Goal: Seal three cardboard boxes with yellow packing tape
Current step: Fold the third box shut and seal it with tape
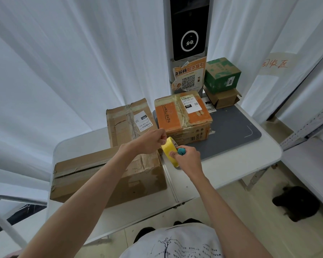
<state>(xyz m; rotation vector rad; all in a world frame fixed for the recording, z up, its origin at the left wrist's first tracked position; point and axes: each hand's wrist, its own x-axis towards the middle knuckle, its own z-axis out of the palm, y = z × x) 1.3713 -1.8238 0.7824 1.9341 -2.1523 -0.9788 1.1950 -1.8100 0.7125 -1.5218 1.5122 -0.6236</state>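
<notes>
Right hand (pixel 188 159): grip closed on tape roll (pixel 169 152), light, rigid. Left hand (pixel 153 141): tape end pinched; sticky, tear-prone. Box (pixel 108 175) unsealed.

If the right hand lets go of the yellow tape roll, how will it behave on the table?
The yellow tape roll stands on its rounded edge, so it would probably roll or topple. It is a hollow ring, likely light and easily nudged.
</notes>
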